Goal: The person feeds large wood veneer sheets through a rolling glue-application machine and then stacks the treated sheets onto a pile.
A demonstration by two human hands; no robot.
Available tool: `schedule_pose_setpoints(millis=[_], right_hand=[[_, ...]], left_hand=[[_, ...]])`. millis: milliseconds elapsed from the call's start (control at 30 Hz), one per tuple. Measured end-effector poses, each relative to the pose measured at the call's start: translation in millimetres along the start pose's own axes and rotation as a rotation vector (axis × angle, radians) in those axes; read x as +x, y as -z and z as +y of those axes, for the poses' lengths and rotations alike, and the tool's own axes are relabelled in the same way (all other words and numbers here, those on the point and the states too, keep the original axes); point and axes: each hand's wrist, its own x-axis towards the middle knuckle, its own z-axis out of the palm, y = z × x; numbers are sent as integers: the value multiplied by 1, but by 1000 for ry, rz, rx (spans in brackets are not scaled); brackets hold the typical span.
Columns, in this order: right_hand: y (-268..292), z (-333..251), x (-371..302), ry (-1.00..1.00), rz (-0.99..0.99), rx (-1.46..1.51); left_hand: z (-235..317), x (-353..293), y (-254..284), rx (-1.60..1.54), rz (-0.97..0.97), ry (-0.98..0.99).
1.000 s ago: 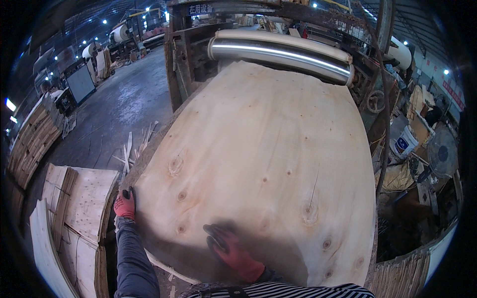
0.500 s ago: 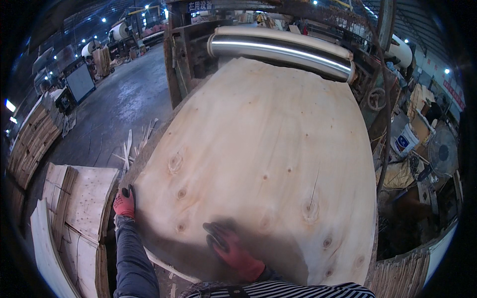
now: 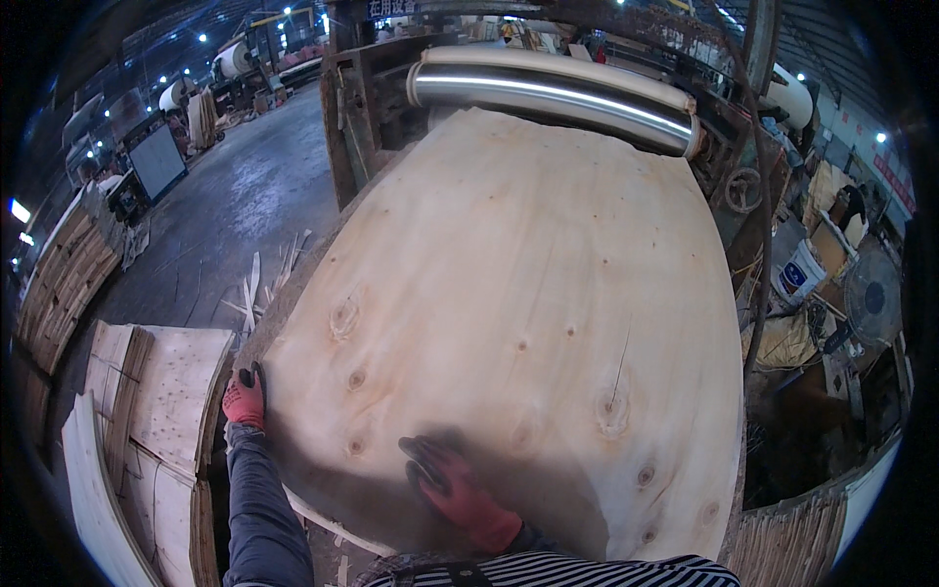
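A large pale sheet of wood veneer (image 3: 528,293) with dark knots lies flat in front of me, its far end under a shiny metal roller (image 3: 558,93). My left hand (image 3: 245,396), in a red and black glove, grips the sheet's left edge. My right hand (image 3: 455,484), gloved the same, presses flat on the sheet's near part with fingers spread.
A stack of veneer sheets (image 3: 156,421) sits low on my left. Wood scraps lie on the wet grey floor (image 3: 225,215). Machine frame and a handwheel (image 3: 743,191) stand behind the roller. A white bucket (image 3: 802,274) and clutter crowd the right side.
The sheet has slid slightly away toward the roller. Both hands keep their places on it.
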Motion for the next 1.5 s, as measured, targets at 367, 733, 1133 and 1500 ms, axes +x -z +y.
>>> schedule_pose_setpoints(millis=[367,733,1133,1500], right_hand=[[-2,5,0,14,15,42],[-4,7,-1,15,23,42],[1,-3,0,-16,19,51],[2,-2,0,1,-11,64]], left_hand=[[-1,0,-1,18,-6,-12],[-5,0,-10,25,129,-60],[-2,-3,-3,6,78,-49],[1,-2,5,40,-45,31]])
